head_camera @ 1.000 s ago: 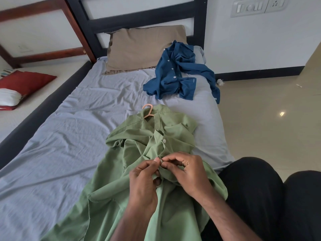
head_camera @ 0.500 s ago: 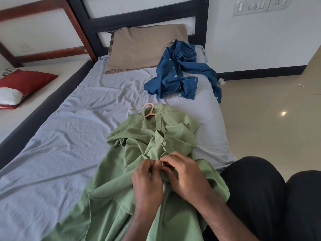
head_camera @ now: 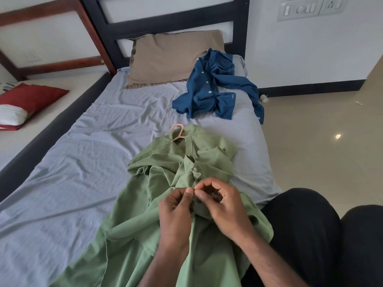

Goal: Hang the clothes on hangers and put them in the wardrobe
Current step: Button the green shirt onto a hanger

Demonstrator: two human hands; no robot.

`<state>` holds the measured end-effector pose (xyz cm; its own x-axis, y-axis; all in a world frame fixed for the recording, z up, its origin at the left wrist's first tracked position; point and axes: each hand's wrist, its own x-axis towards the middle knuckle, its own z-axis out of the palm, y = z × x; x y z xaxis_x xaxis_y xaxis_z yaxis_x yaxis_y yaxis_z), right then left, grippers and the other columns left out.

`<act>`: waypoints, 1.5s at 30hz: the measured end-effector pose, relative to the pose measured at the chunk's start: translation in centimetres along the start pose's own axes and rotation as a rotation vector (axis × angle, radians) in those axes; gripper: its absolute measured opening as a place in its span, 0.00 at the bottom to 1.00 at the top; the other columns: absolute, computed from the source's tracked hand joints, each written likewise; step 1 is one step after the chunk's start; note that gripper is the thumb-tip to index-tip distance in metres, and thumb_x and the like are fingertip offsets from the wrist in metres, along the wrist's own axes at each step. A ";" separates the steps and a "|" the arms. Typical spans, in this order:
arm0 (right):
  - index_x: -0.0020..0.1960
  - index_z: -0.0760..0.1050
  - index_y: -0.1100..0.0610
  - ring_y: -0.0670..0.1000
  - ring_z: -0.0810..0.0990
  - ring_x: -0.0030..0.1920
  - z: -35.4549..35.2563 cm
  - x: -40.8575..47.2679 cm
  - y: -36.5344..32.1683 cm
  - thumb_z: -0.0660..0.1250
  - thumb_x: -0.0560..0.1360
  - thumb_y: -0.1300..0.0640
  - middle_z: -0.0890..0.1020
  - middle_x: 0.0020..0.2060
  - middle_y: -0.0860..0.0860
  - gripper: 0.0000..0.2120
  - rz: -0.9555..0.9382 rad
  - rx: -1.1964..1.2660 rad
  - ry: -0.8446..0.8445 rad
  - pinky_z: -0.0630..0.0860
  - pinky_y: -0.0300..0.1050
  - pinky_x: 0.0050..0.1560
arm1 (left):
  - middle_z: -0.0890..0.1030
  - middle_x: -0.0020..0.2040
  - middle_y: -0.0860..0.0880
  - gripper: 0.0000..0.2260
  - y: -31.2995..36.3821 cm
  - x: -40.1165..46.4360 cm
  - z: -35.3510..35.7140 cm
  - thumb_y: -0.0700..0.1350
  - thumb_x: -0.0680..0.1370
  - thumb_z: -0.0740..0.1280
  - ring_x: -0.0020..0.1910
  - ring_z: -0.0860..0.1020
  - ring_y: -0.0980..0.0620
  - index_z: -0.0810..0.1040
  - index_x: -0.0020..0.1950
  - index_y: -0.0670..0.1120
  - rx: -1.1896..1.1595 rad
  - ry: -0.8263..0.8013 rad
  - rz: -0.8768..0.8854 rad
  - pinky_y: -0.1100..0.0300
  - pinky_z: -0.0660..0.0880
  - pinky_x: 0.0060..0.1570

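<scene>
A green shirt (head_camera: 165, 166) lies crumpled on the bed's grey sheet (head_camera: 87, 154), with the pink hook of a hanger (head_camera: 178, 131) poking out at its collar. My left hand (head_camera: 176, 212) and my right hand (head_camera: 221, 201) meet at the shirt's front placket, just below two white buttons. Both pinch the green cloth between thumb and fingers. A blue shirt (head_camera: 215, 88) with white buttons lies bunched near the head of the bed, off any hanger.
A tan pillow (head_camera: 165, 59) leans on the black headboard (head_camera: 165, 17). A red and white cushion (head_camera: 22, 102) lies on a second bed at the left. Beige floor (head_camera: 310, 146) lies to the right. My black-trousered legs (head_camera: 315, 235) are at the lower right.
Both hands stay at the placket; the fingertips have shifted slightly as they work the cloth. The view has drifted a little.
</scene>
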<state>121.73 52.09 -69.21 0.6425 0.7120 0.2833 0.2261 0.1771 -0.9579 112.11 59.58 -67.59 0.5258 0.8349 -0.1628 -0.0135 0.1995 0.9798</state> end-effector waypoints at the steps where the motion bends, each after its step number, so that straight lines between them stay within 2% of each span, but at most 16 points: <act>1: 0.46 0.81 0.58 0.50 0.83 0.42 -0.1 0.1 0.0 0.71 0.77 0.66 0.84 0.39 0.50 0.05 0.042 0.044 -0.017 0.78 0.41 0.46 | 0.80 0.36 0.41 0.10 0.0 0.1 -0.1 0.39 0.82 0.64 0.36 0.76 0.49 0.81 0.44 0.36 -0.042 -0.020 -0.032 0.58 0.74 0.38; 4: 0.48 0.82 0.56 0.48 0.83 0.44 -0.2 0.1 0.2 0.74 0.75 0.63 0.85 0.42 0.50 0.04 0.114 0.097 -0.020 0.77 0.39 0.48 | 0.78 0.35 0.43 0.12 -0.3 0.0 -0.3 0.40 0.84 0.61 0.31 0.73 0.55 0.79 0.49 0.33 -0.043 -0.068 -0.050 0.66 0.71 0.30; 7: 0.50 0.81 0.54 0.49 0.82 0.41 -0.6 0.2 0.4 0.77 0.73 0.61 0.84 0.40 0.50 0.09 0.132 0.054 -0.006 0.78 0.39 0.44 | 0.77 0.38 0.40 0.11 -0.7 0.9 -0.6 0.41 0.84 0.62 0.35 0.71 0.46 0.79 0.50 0.34 0.003 -0.078 -0.028 0.59 0.71 0.33; 10: 0.50 0.81 0.51 0.47 0.81 0.38 -1.4 0.6 1.0 0.78 0.72 0.59 0.81 0.36 0.43 0.10 0.051 -0.300 -0.032 0.77 0.39 0.41 | 0.77 0.36 0.40 0.10 0.1 4.4 -1.3 0.41 0.83 0.64 0.36 0.72 0.45 0.80 0.46 0.39 0.163 0.000 0.124 0.49 0.72 0.37; 13: 0.46 0.81 0.45 0.42 0.78 0.38 -2.0 1.1 1.3 0.77 0.71 0.55 0.77 0.35 0.38 0.08 -0.037 -0.631 -0.029 0.77 0.47 0.43 | 0.82 0.37 0.49 0.08 1.7 8.1 -1.6 0.42 0.82 0.66 0.36 0.79 0.51 0.81 0.45 0.45 0.427 0.057 0.296 0.49 0.78 0.42; 15: 0.45 0.79 0.43 0.39 0.77 0.41 -2.4 1.4 1.2 0.76 0.70 0.50 0.76 0.38 0.38 0.07 -0.005 -0.742 -0.029 0.75 0.51 0.49 | 0.83 0.40 0.53 0.06 1.8 9.6 -1.5 0.42 0.82 0.66 0.39 0.81 0.53 0.82 0.49 0.47 0.540 0.025 0.330 0.51 0.80 0.44; 17: 0.44 0.77 0.43 0.40 0.77 0.45 -2.8 1.7 0.9 0.73 0.70 0.45 0.78 0.41 0.38 0.06 0.030 -0.761 -0.030 0.72 0.54 0.53 | 0.84 0.49 0.54 0.07 1.2 9.9 -1.6 0.41 0.81 0.66 0.45 0.81 0.59 0.82 0.56 0.49 0.594 -0.009 0.379 0.59 0.79 0.49; 19: 0.43 0.76 0.45 0.41 0.79 0.43 -3.2 1.9 0.5 0.70 0.71 0.43 0.80 0.39 0.38 0.08 0.049 -0.678 -0.014 0.75 0.56 0.52 | 0.82 0.53 0.52 0.11 0.4 8.8 -2.0 0.38 0.80 0.68 0.48 0.80 0.61 0.81 0.58 0.52 0.607 0.056 0.453 0.69 0.75 0.47; 23: 0.42 0.77 0.46 0.45 0.81 0.35 -3.7 2.1 0.3 0.71 0.70 0.48 0.81 0.34 0.39 0.04 0.085 -0.567 0.001 0.77 0.60 0.50 | 0.78 0.43 0.51 0.08 -1.7 4.6 -2.9 0.34 0.73 0.75 0.39 0.76 0.62 0.83 0.47 0.45 0.737 0.214 0.678 0.74 0.69 0.40; 25: 0.43 0.79 0.46 0.45 0.81 0.34 -3.6 2.1 0.2 0.71 0.70 0.47 0.81 0.32 0.40 0.04 0.087 -0.580 -0.002 0.78 0.58 0.48 | 0.79 0.43 0.53 0.07 -2.9 3.9 -3.5 0.35 0.73 0.75 0.41 0.77 0.61 0.85 0.47 0.45 0.766 0.178 0.652 0.68 0.74 0.42; 29: 0.49 0.78 0.44 0.45 0.80 0.33 -3.1 1.9 -0.2 0.66 0.72 0.35 0.81 0.32 0.39 0.14 0.080 -0.612 -0.009 0.78 0.57 0.47 | 0.80 0.49 0.55 0.09 -3.6 5.8 -4.8 0.39 0.74 0.73 0.47 0.79 0.54 0.86 0.52 0.49 0.868 0.198 0.486 0.54 0.77 0.49; 33: 0.56 0.75 0.39 0.43 0.78 0.34 -3.0 1.7 -0.8 0.69 0.73 0.40 0.80 0.34 0.33 0.13 0.067 -0.640 -0.009 0.78 0.58 0.47 | 0.80 0.54 0.57 0.07 -3.5 7.1 -4.4 0.47 0.77 0.70 0.49 0.80 0.49 0.85 0.54 0.54 1.026 0.176 0.398 0.51 0.78 0.43; 36: 0.53 0.76 0.38 0.43 0.80 0.36 -2.9 1.7 -0.8 0.67 0.73 0.41 0.82 0.36 0.35 0.09 0.093 -0.655 -0.019 0.77 0.58 0.49 | 0.80 0.53 0.56 0.06 -4.3 7.4 -4.6 0.49 0.78 0.70 0.49 0.79 0.48 0.85 0.53 0.54 1.090 0.169 0.362 0.52 0.77 0.41; 39: 0.48 0.78 0.40 0.42 0.81 0.39 -2.8 1.5 -0.9 0.67 0.72 0.44 0.82 0.38 0.34 0.05 0.115 -0.634 -0.032 0.77 0.59 0.50 | 0.81 0.49 0.54 0.06 -4.4 7.1 -4.8 0.43 0.75 0.73 0.48 0.80 0.52 0.87 0.50 0.50 0.998 0.158 0.406 0.53 0.77 0.45; 42: 0.43 0.78 0.43 0.43 0.81 0.38 -2.8 1.6 -1.0 0.68 0.72 0.45 0.81 0.37 0.36 0.03 0.142 -0.650 -0.061 0.76 0.58 0.51 | 0.80 0.47 0.55 0.08 -2.7 5.5 -4.7 0.36 0.72 0.76 0.47 0.78 0.59 0.85 0.46 0.48 0.778 0.148 0.486 0.65 0.74 0.49; 45: 0.39 0.81 0.47 0.42 0.80 0.35 -2.9 1.6 -1.6 0.72 0.75 0.52 0.82 0.32 0.39 0.06 0.199 -0.549 -0.077 0.76 0.46 0.46 | 0.82 0.47 0.57 0.10 -1.0 3.2 -4.3 0.36 0.75 0.74 0.49 0.80 0.56 0.81 0.48 0.51 0.670 0.127 0.495 0.69 0.72 0.49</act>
<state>124.50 50.98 -67.11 0.6611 0.7464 0.0767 0.4661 -0.3284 -0.8215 110.14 64.24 -69.54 0.4915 0.8053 0.3315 0.3114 -0.5180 0.7967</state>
